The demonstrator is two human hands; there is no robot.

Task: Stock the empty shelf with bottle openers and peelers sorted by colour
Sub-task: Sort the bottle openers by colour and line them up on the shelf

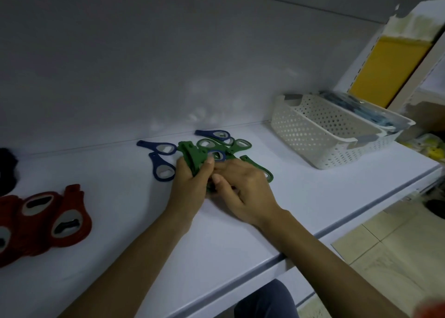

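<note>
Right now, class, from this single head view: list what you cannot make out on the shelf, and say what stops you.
Green stack: head view; the left hand wraps its lower part, so no count.
Right hand: its own fingers hide what its grip holds, if anything.
Red openers: cut by the left edge.
Black thing: left edge cuts it; too dark to name.
Basket: blue contents blurred.

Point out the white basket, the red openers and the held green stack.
white basket (303,137), head view, perforated side wall.
red openers (72,193), head view, a handle.
green stack (191,157), head view, upper end.
</note>
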